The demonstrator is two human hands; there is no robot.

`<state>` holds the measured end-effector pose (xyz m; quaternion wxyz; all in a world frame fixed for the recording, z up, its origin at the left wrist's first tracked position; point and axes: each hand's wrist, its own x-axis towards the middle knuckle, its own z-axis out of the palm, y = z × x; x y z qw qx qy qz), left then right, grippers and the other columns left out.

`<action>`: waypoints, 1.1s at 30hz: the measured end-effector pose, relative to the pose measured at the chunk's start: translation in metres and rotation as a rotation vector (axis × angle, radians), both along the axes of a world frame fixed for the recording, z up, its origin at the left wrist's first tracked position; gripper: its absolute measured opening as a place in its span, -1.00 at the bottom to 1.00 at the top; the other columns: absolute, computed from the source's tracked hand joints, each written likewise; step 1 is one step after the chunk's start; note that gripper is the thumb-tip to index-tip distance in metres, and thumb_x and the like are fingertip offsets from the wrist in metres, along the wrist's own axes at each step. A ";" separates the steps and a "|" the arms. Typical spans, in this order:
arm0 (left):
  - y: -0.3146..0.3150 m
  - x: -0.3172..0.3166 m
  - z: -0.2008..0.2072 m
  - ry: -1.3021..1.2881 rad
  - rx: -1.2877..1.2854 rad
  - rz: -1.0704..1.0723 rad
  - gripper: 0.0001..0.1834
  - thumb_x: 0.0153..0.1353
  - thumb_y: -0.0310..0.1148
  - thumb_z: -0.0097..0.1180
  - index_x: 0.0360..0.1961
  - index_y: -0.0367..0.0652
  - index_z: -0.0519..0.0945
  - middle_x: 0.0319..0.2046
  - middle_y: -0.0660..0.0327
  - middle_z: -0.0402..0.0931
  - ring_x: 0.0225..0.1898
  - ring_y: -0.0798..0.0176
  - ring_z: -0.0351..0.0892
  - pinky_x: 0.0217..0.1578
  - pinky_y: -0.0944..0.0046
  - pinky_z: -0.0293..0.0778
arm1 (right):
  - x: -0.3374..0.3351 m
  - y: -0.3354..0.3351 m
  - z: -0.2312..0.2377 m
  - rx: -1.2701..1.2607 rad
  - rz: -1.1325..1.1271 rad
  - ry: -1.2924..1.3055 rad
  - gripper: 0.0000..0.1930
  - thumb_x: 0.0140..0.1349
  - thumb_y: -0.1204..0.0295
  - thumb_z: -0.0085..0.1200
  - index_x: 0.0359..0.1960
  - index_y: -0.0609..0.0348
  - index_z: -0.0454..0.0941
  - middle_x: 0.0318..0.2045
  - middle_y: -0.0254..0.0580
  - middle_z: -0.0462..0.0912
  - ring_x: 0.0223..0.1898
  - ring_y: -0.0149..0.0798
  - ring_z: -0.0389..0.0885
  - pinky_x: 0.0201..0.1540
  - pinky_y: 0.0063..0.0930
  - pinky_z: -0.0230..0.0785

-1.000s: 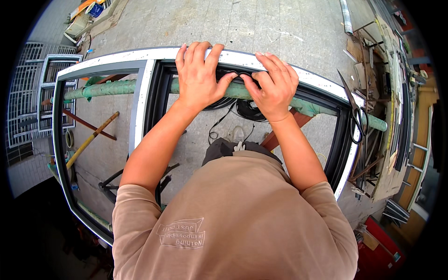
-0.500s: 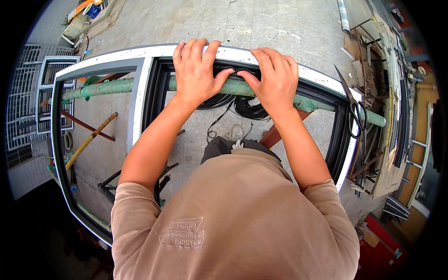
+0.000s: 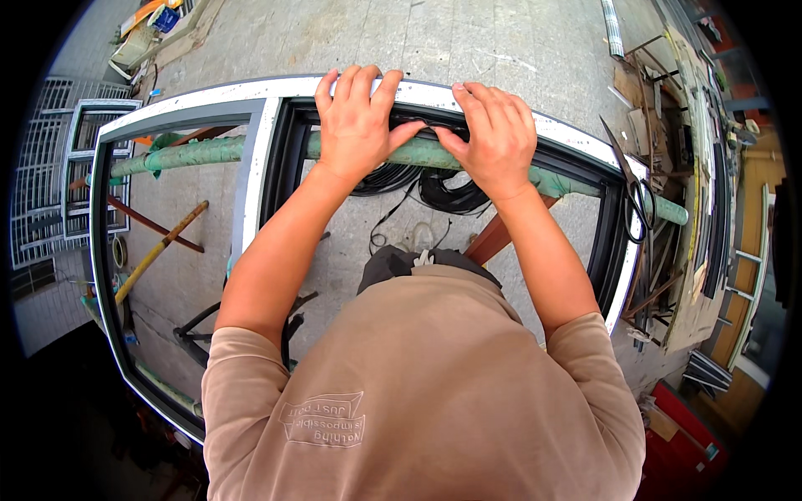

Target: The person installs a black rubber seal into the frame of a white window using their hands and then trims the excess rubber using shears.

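Note:
A large white-faced window frame [image 3: 266,150] with dark inner edges lies in front of me. My left hand [image 3: 356,134] and my right hand [image 3: 499,146] both grip its far rail. The fingers hook over the top, while the thumbs press on a black strip [image 3: 424,115], seemingly a rubber seal, along the inner side. Both thumb tips nearly meet in the middle. What lies under the thumbs is hidden. Black-handled scissors [image 3: 633,188] rest on the frame's right corner, apart from my right hand.
Green-wrapped poles [image 3: 200,156] run beneath the frame. A coil of black strip [image 3: 451,194] lies on the floor below, near my feet. At left stand metal grilles [image 3: 42,167]; a cluttered rack of long profiles [image 3: 697,192] lines the right. A yellow bar [image 3: 163,250] slants under the left opening.
My hands and the frame's divider appear slightly farther right. The thumbs keep pressing close together on the black strip. Both hands keep the same hold on the rail.

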<state>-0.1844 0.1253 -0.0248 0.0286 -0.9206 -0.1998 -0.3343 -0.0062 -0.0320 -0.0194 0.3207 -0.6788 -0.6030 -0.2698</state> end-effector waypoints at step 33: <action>-0.003 0.002 0.007 0.123 0.023 0.062 -0.13 0.14 0.16 0.58 0.38 0.01 0.56 0.19 0.12 0.56 0.33 0.00 0.51 0.49 -0.30 0.16 | 0.022 -0.060 0.020 -0.193 -0.104 0.050 -0.24 0.02 0.35 0.61 0.36 -0.02 0.66 0.21 -0.16 0.73 0.26 0.00 0.66 0.41 -0.01 0.45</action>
